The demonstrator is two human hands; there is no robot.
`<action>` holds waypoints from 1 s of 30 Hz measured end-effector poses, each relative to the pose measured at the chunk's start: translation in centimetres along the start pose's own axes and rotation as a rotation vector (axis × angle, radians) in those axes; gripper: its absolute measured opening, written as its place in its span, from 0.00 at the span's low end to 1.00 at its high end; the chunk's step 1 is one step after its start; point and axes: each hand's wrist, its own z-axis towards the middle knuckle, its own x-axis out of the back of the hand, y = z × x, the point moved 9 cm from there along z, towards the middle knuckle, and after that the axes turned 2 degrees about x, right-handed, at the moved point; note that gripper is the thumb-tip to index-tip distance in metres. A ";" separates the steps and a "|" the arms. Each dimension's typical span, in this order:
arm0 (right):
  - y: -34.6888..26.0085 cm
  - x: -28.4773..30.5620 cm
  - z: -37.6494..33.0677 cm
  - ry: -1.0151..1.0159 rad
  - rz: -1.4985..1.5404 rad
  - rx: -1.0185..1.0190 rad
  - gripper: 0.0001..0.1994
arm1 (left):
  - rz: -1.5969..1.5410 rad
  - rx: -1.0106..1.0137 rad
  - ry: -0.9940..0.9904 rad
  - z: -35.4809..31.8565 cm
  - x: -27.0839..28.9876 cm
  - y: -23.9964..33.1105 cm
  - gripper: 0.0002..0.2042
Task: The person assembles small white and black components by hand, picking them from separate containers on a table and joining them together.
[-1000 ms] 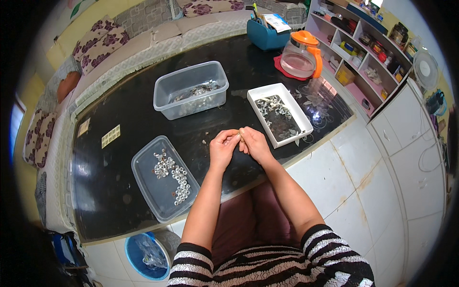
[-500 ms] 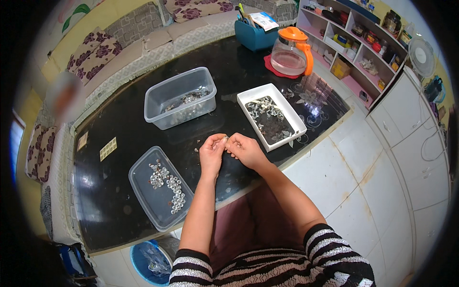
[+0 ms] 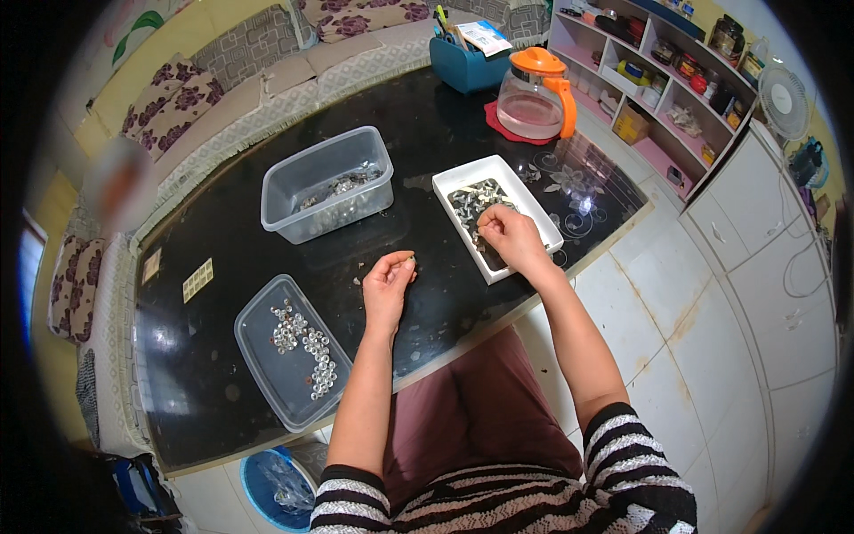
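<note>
The worktop (image 3: 436,334) is black, the tray (image 3: 527,262) white, the jug lid (image 3: 537,60) orange. Sleeves (image 3: 351,497) show black-and-white stripes; cushions (image 3: 173,102) carry purple flowers on beige.

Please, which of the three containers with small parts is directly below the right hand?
The shallow white tray, under the right hand; it alone is white. The deep tub and the flat lid-like tray are translucent.

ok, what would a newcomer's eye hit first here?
Probably the glass jug with its bright orange lid and handle, on a red mat at the table's far right. Next, the hands: right hand at the white tray of small metal pieces, left hand apart, to its left. Then the shiny rings on a translucent plastic lid, near left.
</note>
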 end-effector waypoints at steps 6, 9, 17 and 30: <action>0.9 -1.7 2.1 -0.120 -0.289 0.095 0.05 | 0.006 -0.003 0.004 0.0 0.1 0.0 0.07; 1.2 -2.7 2.5 -0.221 -0.325 0.083 0.04 | -0.011 -0.011 0.004 0.1 0.2 -0.2 0.07; 1.4 -3.5 2.6 -0.287 -0.388 0.139 0.02 | -0.026 -0.014 -0.012 0.2 0.0 -0.4 0.06; 0.8 -2.7 2.0 -0.202 -0.342 0.160 0.06 | -0.040 0.037 0.027 -0.2 0.4 -0.4 0.07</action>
